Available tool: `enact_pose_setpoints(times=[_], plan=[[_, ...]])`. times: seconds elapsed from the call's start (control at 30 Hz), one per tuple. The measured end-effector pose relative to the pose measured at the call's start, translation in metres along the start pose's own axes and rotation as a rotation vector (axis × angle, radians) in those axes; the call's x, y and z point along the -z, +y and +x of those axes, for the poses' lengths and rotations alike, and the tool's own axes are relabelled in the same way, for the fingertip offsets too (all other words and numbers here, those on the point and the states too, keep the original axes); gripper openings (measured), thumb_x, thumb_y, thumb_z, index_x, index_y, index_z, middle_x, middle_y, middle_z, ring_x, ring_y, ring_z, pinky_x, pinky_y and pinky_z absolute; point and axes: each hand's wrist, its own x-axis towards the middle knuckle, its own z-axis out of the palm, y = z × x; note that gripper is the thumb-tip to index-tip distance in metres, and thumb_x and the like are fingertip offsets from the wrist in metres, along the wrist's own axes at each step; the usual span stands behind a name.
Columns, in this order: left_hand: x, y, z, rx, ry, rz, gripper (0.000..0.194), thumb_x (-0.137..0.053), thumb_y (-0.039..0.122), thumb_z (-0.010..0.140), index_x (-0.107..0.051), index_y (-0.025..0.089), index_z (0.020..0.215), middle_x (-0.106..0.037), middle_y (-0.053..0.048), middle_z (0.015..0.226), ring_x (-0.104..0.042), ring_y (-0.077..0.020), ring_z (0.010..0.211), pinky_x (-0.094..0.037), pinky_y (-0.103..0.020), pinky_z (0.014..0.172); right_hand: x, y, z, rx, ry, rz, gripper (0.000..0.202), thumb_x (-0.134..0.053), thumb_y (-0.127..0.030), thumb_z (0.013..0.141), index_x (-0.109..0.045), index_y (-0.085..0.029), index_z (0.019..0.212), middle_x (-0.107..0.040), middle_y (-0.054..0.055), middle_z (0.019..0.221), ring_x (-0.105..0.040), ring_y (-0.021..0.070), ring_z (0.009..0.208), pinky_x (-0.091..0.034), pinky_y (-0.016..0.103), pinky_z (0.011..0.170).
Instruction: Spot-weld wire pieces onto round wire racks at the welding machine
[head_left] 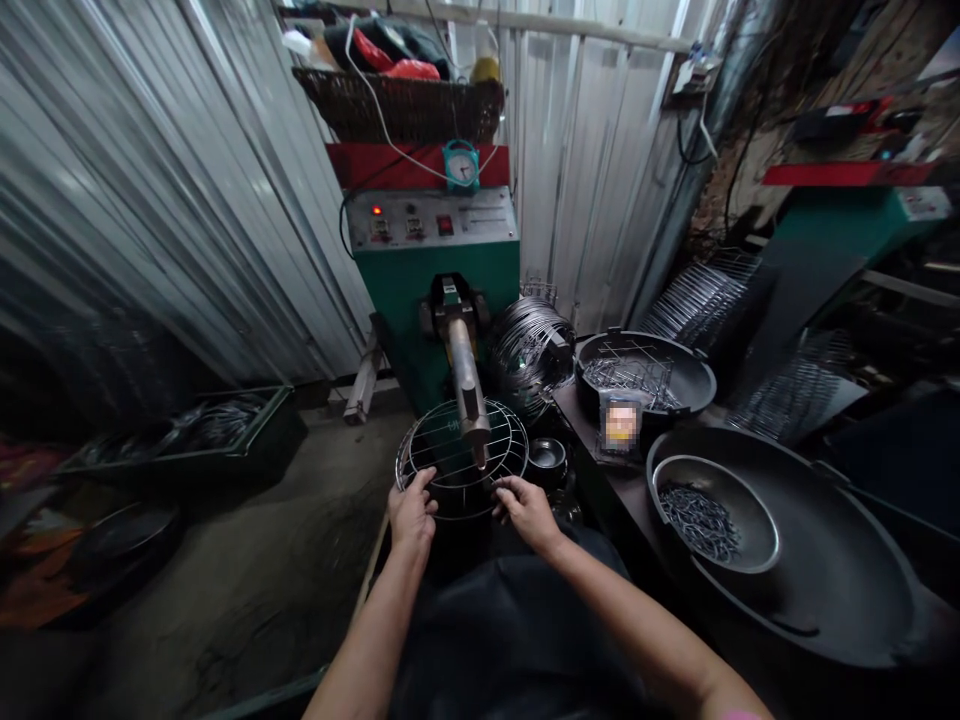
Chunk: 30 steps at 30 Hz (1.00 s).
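Note:
A round wire rack (431, 440) with parallel bars lies beneath the metal arm (466, 385) of a green machine (390, 290). My left hand (414, 510) is closed on the rack's left rim, thumb on top. At the rack's right side, my right hand (527, 508) is pinched around a small thin metal piece (498, 484), close to the rim. The arm's pointed tip is over the rack between my hands. Whether the tip touches the wire cannot be made out.
Right of the machine stand wire rings (531, 345), a small metal bowl (547, 454), a pan of wire pieces (705, 385) and a large pan (847, 560) holding a bowl of hooks (697, 522). A green bin (281, 425) is at left.

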Motion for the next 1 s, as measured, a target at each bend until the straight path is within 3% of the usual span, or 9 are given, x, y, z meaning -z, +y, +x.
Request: enact_pose_setpoints(times=[0.27, 0.6, 1.0], plan=[[0.002, 0.003, -0.001, -0.032, 0.025, 0.04, 0.043, -0.073, 0.029, 0.039, -0.046, 0.017, 0.07, -0.04, 0.007, 0.06, -0.026, -0.0031, 0.043, -0.018, -0.017, 0.035, -0.004, -0.003, 0.008, -0.066, -0.019, 0.09, 0.025, -0.059, -0.034, 0.071, -0.061, -0.015, 0.086, -0.062, 0.0, 0.068, -0.059, 0.01, 0.05, -0.041, 0.017, 0.038], [0.008, 0.003, 0.002, -0.064, 0.059, 0.067, 0.043, -0.072, 0.032, 0.041, -0.045, 0.017, 0.071, -0.036, 0.007, 0.06, -0.027, -0.004, 0.044, -0.019, -0.017, 0.035, -0.011, -0.004, 0.008, -0.044, -0.041, 0.169, 0.024, -0.061, -0.035, 0.071, -0.062, -0.015, 0.084, -0.062, -0.001, 0.067, -0.058, 0.008, 0.052, -0.044, 0.018, 0.044], [0.008, 0.004, 0.008, -0.011, 0.106, 0.059, 0.044, -0.074, 0.03, 0.039, -0.046, 0.017, 0.069, -0.039, 0.007, 0.06, -0.028, -0.0044, 0.045, -0.021, -0.018, 0.036, -0.016, -0.008, 0.016, -0.054, -0.036, 0.156, 0.022, -0.06, -0.036, 0.07, -0.059, -0.016, 0.08, -0.059, -0.002, 0.064, -0.055, 0.0081, 0.048, -0.044, 0.02, 0.045]])
